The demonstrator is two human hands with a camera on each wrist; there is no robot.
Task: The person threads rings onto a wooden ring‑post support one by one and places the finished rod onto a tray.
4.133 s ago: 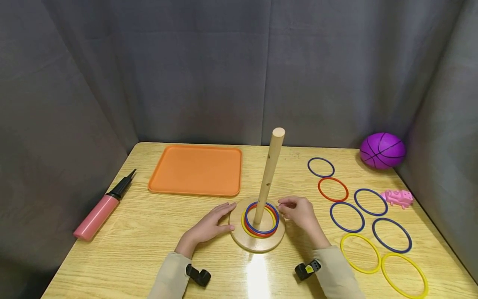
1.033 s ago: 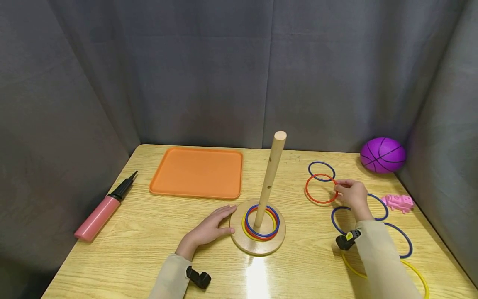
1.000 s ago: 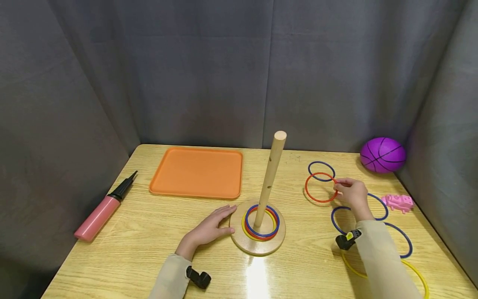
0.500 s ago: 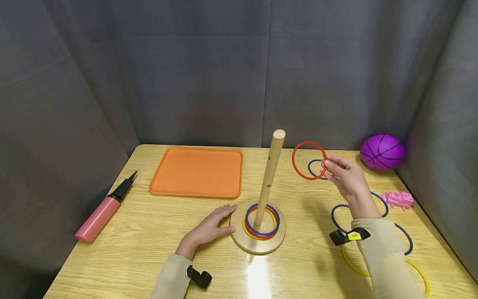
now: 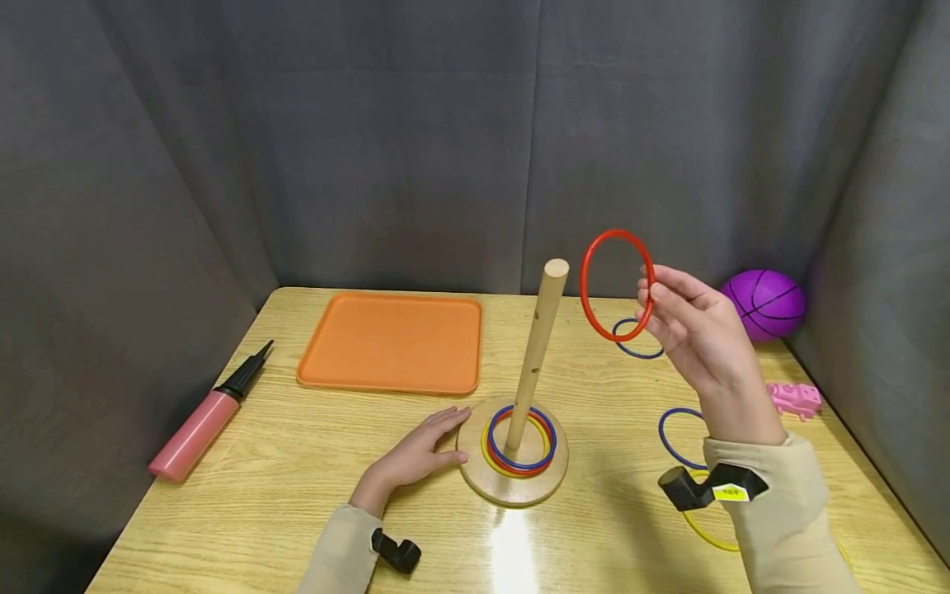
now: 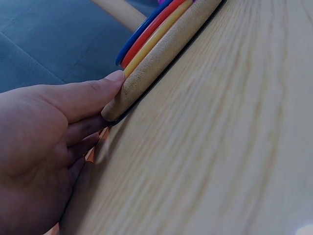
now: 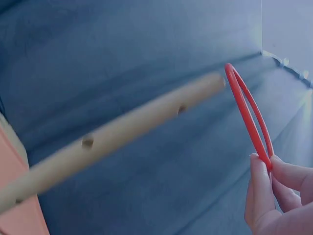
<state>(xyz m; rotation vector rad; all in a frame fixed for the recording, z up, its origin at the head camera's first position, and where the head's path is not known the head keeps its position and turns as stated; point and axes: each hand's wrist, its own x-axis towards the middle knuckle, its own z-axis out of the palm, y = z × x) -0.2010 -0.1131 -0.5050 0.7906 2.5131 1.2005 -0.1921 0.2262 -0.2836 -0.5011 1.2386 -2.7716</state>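
My right hand [image 5: 701, 334] pinches a red ring [image 5: 585, 289] between thumb and fingers, raised right of the wooden post's top. In the right wrist view the red ring [image 7: 247, 117] is tilted steeply, close to the tip of the post [image 7: 132, 120]. The post stands on a round wooden base [image 5: 512, 488]. Around its foot lie stacked rings: yellow, red and, on top, a blue ring [image 5: 524, 468]. My left hand [image 5: 414, 450] rests at the base's left edge with fingers extended. In the left wrist view its thumb [image 6: 105, 90] touches the base rim [image 6: 156, 63].
An orange tray [image 5: 393, 342] lies at back left, a pink pump [image 5: 196, 433] at far left. On the right are a blue ring [image 5: 638, 355], more blue and yellow rings partly hidden by my right arm, a pink toy [image 5: 796, 399] and a purple ball [image 5: 768, 305].
My right hand went from the base to the red ring on the right, pinched it and lifted it up beside the post's top. My left hand has stayed at the base.
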